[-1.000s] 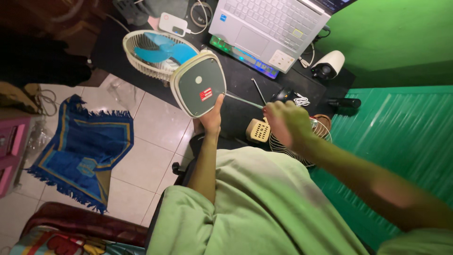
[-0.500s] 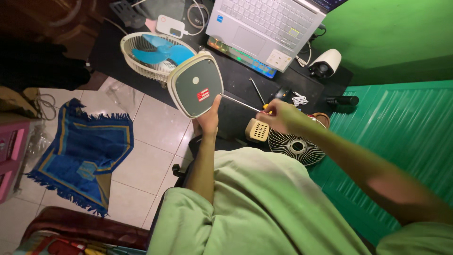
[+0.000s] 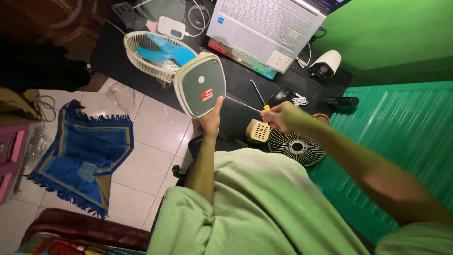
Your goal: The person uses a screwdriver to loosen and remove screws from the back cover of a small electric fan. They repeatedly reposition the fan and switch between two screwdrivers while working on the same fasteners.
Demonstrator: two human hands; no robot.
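Left hand (image 3: 211,118) grips the lower edge of a small fan's base (image 3: 200,84), thumb laid up against the grey underside, fingers wrapped behind. The base is tipped up so its bottom plate faces the camera; the fan's cream cage and blue blades (image 3: 158,50) lie behind it on the black desk (image 3: 236,89).

Right hand (image 3: 281,116) is closed around the yellow handle of a screwdriver (image 3: 245,104). The thin metal shaft runs left from the fist, its tip at the base's right edge, just by the left thumb.

Just below the right hand: a cream slotted cover (image 3: 258,131) and a loose round wire grille (image 3: 296,147), side by side. Behind them are a second screwdriver (image 3: 257,92), a white laptop (image 3: 266,26), and a white camera (image 3: 326,63). A blue rug (image 3: 85,151) lies on the tiled floor.
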